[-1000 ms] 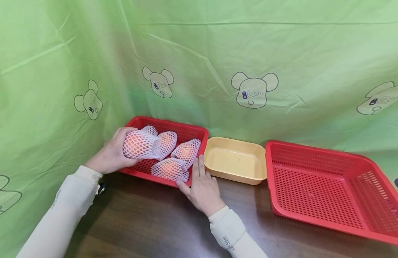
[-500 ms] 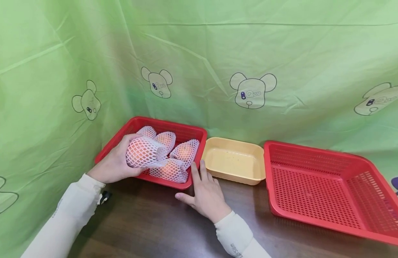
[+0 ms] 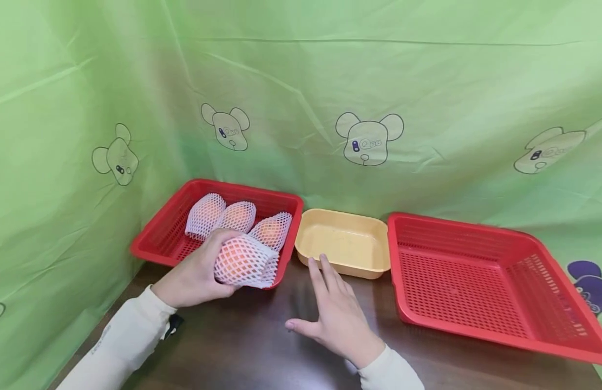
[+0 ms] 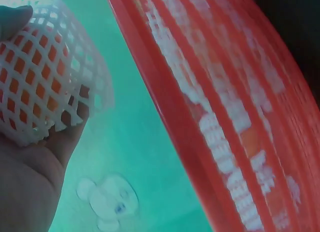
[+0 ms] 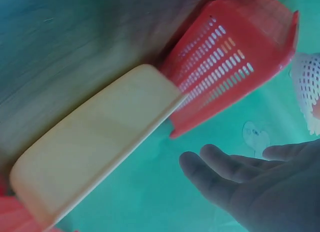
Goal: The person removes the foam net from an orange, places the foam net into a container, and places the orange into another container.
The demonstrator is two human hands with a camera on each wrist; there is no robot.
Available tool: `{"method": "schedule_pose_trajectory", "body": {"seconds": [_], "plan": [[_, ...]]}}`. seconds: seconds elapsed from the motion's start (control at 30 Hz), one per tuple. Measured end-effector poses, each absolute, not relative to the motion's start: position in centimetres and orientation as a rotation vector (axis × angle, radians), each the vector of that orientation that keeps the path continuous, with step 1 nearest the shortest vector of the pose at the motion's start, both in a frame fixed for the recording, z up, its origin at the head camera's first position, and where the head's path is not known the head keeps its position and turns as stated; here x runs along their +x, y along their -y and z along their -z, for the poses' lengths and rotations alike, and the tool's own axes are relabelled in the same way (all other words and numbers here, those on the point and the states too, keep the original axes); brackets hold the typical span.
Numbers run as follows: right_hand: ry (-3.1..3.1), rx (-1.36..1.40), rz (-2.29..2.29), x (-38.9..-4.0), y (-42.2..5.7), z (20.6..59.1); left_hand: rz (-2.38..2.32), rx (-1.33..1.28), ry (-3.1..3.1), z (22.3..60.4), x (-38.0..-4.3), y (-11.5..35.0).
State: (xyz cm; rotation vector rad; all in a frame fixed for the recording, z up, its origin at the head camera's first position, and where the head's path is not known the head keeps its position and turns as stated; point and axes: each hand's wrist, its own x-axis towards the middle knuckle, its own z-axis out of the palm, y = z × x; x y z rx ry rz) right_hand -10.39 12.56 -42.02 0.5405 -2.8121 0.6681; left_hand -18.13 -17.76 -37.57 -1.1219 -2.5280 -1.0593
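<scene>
My left hand [image 3: 198, 276] grips an orange-red round fruit in a white foam net [image 3: 242, 261], thumb and fingers round its left side. The netted fruit overlaps the front right corner of the left red basket [image 3: 152, 254]. Inside that basket lie three more netted fruits [image 3: 239, 215] in plain sight; the held fruit covers the corner behind it. In the left wrist view the foam net [image 4: 75, 67] shows beside the slotted basket wall [image 4: 165, 117]. My right hand [image 3: 340, 319], fingers spread and holding nothing, hovers in front of the yellow tray [image 3: 342, 265].
The yellow tray stands between the left basket and a larger red basket [image 3: 457, 330] on the right, which holds nothing. All sit on a dark wooden table [image 3: 262, 346]. A green cloth with printed bear heads [image 3: 369, 143] hangs behind and to the left.
My left hand has brought the netted fruit rightward and toward me, over the basket's front edge. My right hand has left the basket's corner and drawn back to the right.
</scene>
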Motion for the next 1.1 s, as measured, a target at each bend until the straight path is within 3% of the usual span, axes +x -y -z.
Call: {"method": "schedule_pose_trajectory", "body": {"seconds": [0.8, 1.1], "plan": [[2.687, 0.503, -0.562, -4.4, -20.2, 42.3, 0.705, -1.601, 2.306, 43.4, -14.1, 6.3], [2.653, 0.545, -0.54, -4.1, -20.9, 43.1, 0.464, -1.543, 2.495, 47.0, -13.3, 3.3]]}}
